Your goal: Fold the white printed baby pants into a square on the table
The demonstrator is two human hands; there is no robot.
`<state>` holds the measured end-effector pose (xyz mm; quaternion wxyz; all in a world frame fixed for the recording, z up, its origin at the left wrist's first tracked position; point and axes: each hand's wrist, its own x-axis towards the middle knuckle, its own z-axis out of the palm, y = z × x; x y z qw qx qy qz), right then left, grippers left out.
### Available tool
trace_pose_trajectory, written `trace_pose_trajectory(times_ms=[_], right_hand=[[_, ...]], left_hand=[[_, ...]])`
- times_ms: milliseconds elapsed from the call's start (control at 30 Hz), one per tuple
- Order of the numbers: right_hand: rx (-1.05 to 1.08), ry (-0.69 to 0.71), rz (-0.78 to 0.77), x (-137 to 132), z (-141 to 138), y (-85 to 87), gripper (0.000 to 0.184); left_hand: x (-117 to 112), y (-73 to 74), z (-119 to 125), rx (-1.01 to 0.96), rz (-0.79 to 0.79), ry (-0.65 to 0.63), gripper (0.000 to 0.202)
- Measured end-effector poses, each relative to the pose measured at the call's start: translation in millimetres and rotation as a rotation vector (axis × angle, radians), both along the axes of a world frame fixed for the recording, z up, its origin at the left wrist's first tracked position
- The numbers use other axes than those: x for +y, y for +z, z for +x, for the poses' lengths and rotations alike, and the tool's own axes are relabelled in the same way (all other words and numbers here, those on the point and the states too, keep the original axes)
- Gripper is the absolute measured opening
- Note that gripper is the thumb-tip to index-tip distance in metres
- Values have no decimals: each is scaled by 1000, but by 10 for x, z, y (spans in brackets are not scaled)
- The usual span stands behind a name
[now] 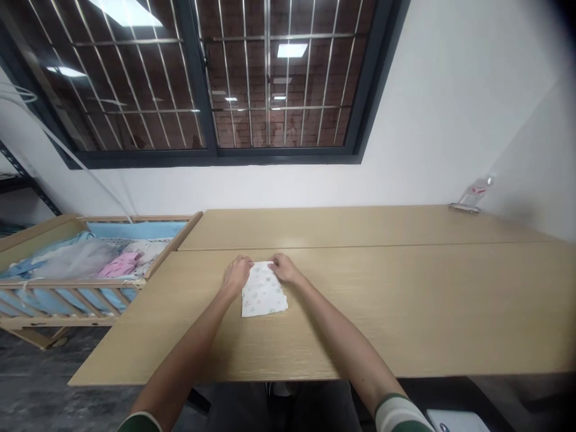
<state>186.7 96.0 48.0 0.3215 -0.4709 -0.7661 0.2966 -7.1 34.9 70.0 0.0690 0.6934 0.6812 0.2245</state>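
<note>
A small white cloth (pixel 263 294) with a faint printed pattern lies folded into a rectangle on the wooden table (pixel 405 300). My left hand (pixel 237 273) rests on its far left corner with the fingers curled down onto the fabric. At the far right corner my right hand (pixel 283 267) does the same, its fingers bent and pinching the cloth's far edge. Both forearms reach forward from the near edge of the table.
A wooden baby crib (pixel 90 270) with blue lining and several pink and grey cloths stands at the left, against the table. A plastic bottle (pixel 474 195) lies at the far right corner by the wall. A barred window fills the wall above.
</note>
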Motion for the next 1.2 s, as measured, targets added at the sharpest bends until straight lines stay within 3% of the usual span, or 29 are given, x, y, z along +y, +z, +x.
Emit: trace_pose_trajectory(times_ms=[167, 300, 433, 533, 600, 667, 767, 833, 900, 1033, 1200], right_hand=[[-7, -8, -11, 40, 4, -149, 11], [-7, -17, -15, 121, 100, -179, 13], [-41, -34, -11, 225, 201, -132, 14], [-78, -27, 31, 192, 208, -11, 18], [-102, -10, 104, 69, 155, 101, 28], [-148, 95, 214, -142, 54, 213, 40], [-244, 461, 331, -568, -142, 333, 49], [-283, 685, 328, -844, -250, 364, 52], [-314, 815, 278, -1045, -304, 354, 54], [-363, 863, 118, -1128, -260, 267, 57], [-453, 751, 61, -891, -138, 156, 58]], left_hand=[[-162, 19, 117, 31, 61, 47, 36], [-672, -21, 343, 55, 90, -29, 43], [-1233, -304, 610, 125, 110, -66, 52], [-1447, -575, 723, 189, 154, -34, 57], [-1492, -702, 748, 200, 202, -36, 60], [-1502, -755, 748, 197, 243, -46, 63], [-1521, -718, 745, 189, 249, -49, 62], [-1551, -656, 755, 180, 228, -31, 59], [-1588, -599, 771, 166, 214, -18, 54], [-1639, -553, 798, 159, 254, -1, 45], [-1641, -543, 797, 202, 285, 31, 46]])
